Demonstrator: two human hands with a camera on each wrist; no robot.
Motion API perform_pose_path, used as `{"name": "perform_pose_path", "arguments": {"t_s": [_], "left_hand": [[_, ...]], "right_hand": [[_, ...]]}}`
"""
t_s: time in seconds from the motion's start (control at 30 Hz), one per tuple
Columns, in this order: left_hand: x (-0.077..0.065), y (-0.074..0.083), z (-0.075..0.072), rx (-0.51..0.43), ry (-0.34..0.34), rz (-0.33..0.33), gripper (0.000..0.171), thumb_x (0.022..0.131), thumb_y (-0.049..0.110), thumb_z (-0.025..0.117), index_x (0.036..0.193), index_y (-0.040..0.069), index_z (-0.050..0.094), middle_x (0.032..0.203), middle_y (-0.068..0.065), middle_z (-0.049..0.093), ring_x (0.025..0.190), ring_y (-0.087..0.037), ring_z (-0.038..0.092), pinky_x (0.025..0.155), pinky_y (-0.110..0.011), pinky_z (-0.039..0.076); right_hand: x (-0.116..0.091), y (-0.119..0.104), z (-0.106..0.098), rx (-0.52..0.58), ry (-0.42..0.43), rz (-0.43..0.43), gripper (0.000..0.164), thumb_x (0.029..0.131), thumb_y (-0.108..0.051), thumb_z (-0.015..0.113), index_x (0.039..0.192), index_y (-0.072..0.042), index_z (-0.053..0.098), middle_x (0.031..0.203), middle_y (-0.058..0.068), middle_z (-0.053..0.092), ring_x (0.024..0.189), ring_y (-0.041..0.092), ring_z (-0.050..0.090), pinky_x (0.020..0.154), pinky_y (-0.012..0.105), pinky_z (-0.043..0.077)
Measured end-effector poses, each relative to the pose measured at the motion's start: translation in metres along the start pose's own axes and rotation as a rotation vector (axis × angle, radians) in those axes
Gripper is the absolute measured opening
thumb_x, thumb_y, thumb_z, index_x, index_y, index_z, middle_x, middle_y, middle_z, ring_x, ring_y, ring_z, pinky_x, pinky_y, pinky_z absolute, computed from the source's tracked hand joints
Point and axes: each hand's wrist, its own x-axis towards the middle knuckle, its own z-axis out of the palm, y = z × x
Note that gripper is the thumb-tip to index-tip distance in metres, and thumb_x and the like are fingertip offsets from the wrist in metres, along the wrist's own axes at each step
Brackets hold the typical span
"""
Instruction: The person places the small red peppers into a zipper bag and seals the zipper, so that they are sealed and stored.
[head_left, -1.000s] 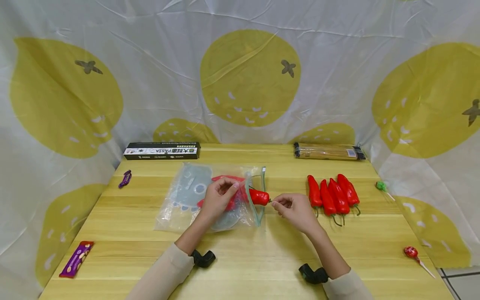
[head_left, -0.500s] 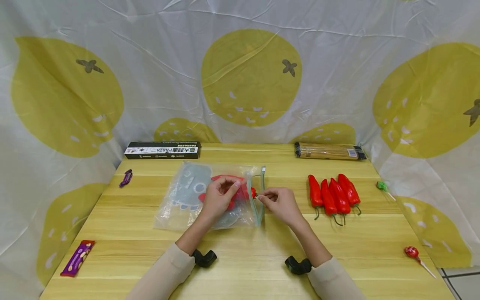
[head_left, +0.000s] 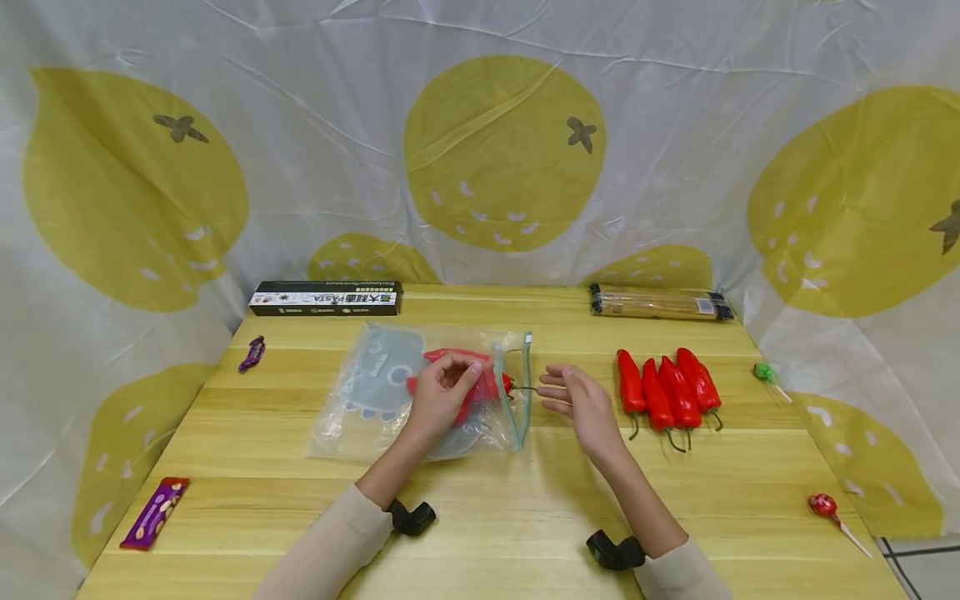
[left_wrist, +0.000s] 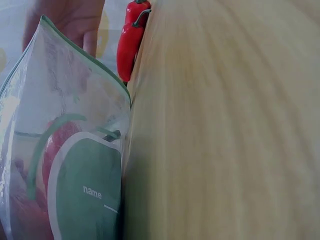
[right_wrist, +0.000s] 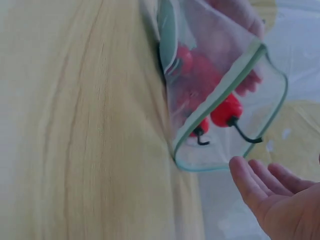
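My left hand (head_left: 442, 396) pinches the clear bag (head_left: 341, 433) near its mouth, thumb against fingers. My right hand (head_left: 585, 404) holds nothing, its fingers extended just outside that mouth, apart from the stem (right_wrist: 244, 133) of a red pepper (right_wrist: 226, 112) at the opening. Other red shapes show through the plastic beneath my pinch; four loose peppers (head_left: 678, 396) lie right of my right hand.

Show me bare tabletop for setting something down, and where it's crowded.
Bare wood lies between the purple bar and clear bag, between the pasta box and tan pack, and between the loose peppers and red lollipop. It's crowded at the bag's mouth, with left hand and right hand close by, and among those peppers.
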Motion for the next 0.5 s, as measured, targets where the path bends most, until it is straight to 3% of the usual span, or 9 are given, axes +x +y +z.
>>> {"name": "perform_pose_path", "arguments": {"t_s": [0.27, 0.5], "left_hand": [[0.001, -0.002, -0.001, -0.004, 0.001, 0.012, 0.017, 0.092, 0.014, 0.067, 0.102, 0.000, 0.066, 0.107, -0.012, 0.066, 0.096, -0.013, 0.061, 0.083, -0.017, 0.052], [0.001, -0.001, 0.000, 0.003, -0.009, 0.017, 0.018, 0.092, 0.014, 0.067, 0.102, -0.001, 0.065, 0.105, -0.012, 0.065, 0.095, -0.012, 0.060, 0.082, -0.017, 0.052]], "right_hand": [[-0.021, -0.008, 0.002, 0.014, -0.050, -0.072, 0.054, 0.104, -0.045, 0.035, 0.133, -0.002, 0.051, 0.134, 0.017, 0.057, 0.124, 0.036, 0.056, 0.098, 0.041, 0.050], [-0.027, -0.010, 0.011, 0.004, -0.021, -0.125, 0.051, 0.106, -0.040, 0.035, 0.131, 0.001, 0.052, 0.134, 0.020, 0.057, 0.127, 0.036, 0.054, 0.102, 0.040, 0.047]]}}
